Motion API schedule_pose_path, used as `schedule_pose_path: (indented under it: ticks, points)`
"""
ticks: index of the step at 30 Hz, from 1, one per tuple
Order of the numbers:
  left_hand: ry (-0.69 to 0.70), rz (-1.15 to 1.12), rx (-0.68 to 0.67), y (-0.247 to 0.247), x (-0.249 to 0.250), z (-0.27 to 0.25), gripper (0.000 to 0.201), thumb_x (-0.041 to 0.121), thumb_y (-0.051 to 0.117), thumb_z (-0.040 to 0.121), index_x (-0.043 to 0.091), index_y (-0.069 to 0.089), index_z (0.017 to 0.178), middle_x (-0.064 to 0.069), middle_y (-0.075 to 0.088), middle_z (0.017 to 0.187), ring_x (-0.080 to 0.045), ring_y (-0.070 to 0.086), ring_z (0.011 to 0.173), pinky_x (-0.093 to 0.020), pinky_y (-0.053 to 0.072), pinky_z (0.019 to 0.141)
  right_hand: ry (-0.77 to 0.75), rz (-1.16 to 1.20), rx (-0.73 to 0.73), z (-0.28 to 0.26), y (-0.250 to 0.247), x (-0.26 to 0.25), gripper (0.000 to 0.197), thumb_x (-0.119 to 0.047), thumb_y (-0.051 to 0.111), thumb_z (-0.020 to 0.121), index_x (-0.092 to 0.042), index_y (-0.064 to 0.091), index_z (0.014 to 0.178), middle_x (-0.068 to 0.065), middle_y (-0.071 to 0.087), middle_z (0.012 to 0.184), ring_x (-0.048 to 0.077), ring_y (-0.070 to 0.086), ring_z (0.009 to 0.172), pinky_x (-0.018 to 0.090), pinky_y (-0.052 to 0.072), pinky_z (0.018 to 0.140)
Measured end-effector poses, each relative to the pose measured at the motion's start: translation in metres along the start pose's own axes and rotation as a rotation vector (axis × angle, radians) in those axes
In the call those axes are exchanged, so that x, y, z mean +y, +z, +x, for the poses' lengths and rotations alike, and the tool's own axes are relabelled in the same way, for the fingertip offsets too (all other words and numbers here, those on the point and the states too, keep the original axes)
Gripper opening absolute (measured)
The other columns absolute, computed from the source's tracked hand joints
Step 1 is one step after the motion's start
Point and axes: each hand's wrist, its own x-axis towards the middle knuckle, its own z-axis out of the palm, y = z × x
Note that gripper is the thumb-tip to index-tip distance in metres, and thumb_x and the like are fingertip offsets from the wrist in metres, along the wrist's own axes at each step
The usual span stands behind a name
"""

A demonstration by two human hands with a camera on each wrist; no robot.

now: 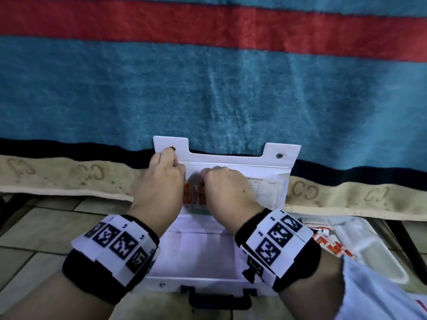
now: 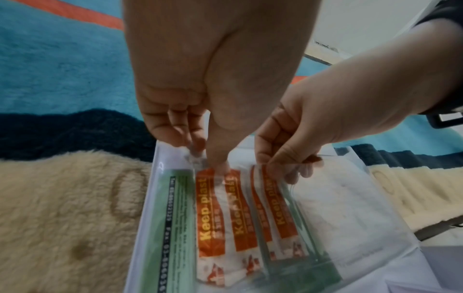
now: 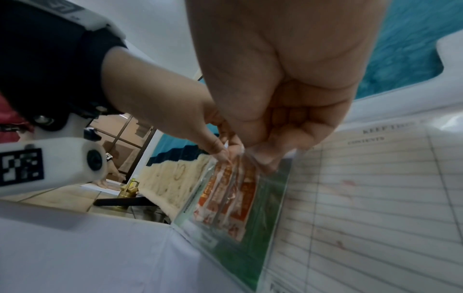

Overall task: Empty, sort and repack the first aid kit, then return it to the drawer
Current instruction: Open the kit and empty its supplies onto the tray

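Left hand: top edge of clear pouch is pinched.
Right hand: same edge is pinched.
Keep-plast plasters: held inside pouch (lid pocket).
First aid kit: laid open on floor, against blanket.

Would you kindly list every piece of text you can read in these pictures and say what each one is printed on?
"Keep plast": orange plaster wrappers in the clear sleeve pinched by the left hand and right hand.
"CONTENTS": ruled contents sheet in the kit lid.
"KEEP THIS KIT FILLED": sheet heading, only partly legible.
"Fax: 03-": green card; its digits are blurred.
Wristband markers: coded squares, small characters unreadable.
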Motion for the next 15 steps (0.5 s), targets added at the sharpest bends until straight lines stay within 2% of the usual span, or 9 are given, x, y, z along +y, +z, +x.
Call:
schedule_pose_path:
  ticks: [2, 4, 7, 10, 13, 15]
  points:
    - [-0.018, -0.025, -0.018, -0.004, 0.002, -0.001, 0.01, 0.009, 0.045, 0.087, 0.009, 0.054, 0.082, 0.002, 0.036, 0.097, -0.02, 0.04, 0.098, -0.03, 0.031, 0.065, 0.024, -0.032, 0.021, 0.001, 0.001, 0.002, 0.029, -0.007, 0.043, 0.089, -0.016, 0.054, 0.114, 0.009, 0.062, 0.112, 0.03, 0.06, 0.102, 0.031, 0.036, 0.07]
    - [-0.007, -0.013, -0.038, -0.006, 0.003, -0.001, 0.012, 0.008, 0.04, 0.085, 0.01, 0.052, 0.084, 0.0, 0.04, 0.1, -0.022, 0.044, 0.099, -0.03, 0.03, 0.066, 0.055, -0.026, 0.054, 0.002, 0.001, 0.004, 0.027, -0.005, 0.043, 0.089, -0.013, 0.05, 0.113, 0.01, 0.064, 0.109, 0.032, 0.061, 0.1, 0.03, 0.032, 0.067]
    - [0.014, 0.005, -0.039, -0.01, 0.006, -0.003, 0.018, 0.002, 0.042, 0.082, 0.012, 0.052, 0.093, -0.007, 0.047, 0.105, -0.031, 0.05, 0.097, -0.037, 0.036, 0.069, 0.095, 0.047, 0.071, 0.003, -0.001, 0.009, 0.025, -0.005, 0.041, 0.089, -0.012, 0.046, 0.113, 0.013, 0.065, 0.104, 0.034, 0.061, 0.096, 0.031, 0.032, 0.065]
    - [-0.033, -0.096, 0.011, -0.013, 0.007, -0.005, 0.023, -0.003, 0.045, 0.082, 0.02, 0.042, 0.085, -0.003, 0.047, 0.096, -0.031, 0.051, 0.088, -0.035, 0.032, 0.063, 0.158, 0.211, 0.104, 0.0, -0.004, 0.016, 0.014, -0.01, 0.044, 0.093, -0.015, 0.047, 0.106, 0.014, 0.065, 0.094, 0.034, 0.061, 0.089, 0.033, 0.039, 0.065]
    - [-0.037, -0.193, 0.101, -0.021, 0.009, -0.003, 0.027, -0.005, 0.045, 0.082, 0.021, 0.038, 0.078, 0.002, 0.047, 0.083, -0.027, 0.047, 0.077, -0.033, 0.032, 0.063, 0.188, 0.375, 0.318, -0.008, -0.016, 0.026, 0.002, -0.019, 0.053, 0.09, -0.019, 0.055, 0.09, 0.011, 0.068, 0.085, 0.032, 0.063, 0.081, 0.039, 0.051, 0.071]
    - [-0.04, -0.235, 0.166, -0.029, 0.016, -0.001, 0.022, -0.001, 0.045, 0.086, 0.019, 0.043, 0.079, 0.001, 0.05, 0.08, -0.023, 0.043, 0.075, -0.031, 0.026, 0.063, 0.206, 0.481, 0.466, -0.019, -0.032, 0.032, 0.008, -0.022, 0.061, 0.086, -0.018, 0.059, 0.079, 0.008, 0.069, 0.075, 0.027, 0.064, 0.073, 0.039, 0.052, 0.069]
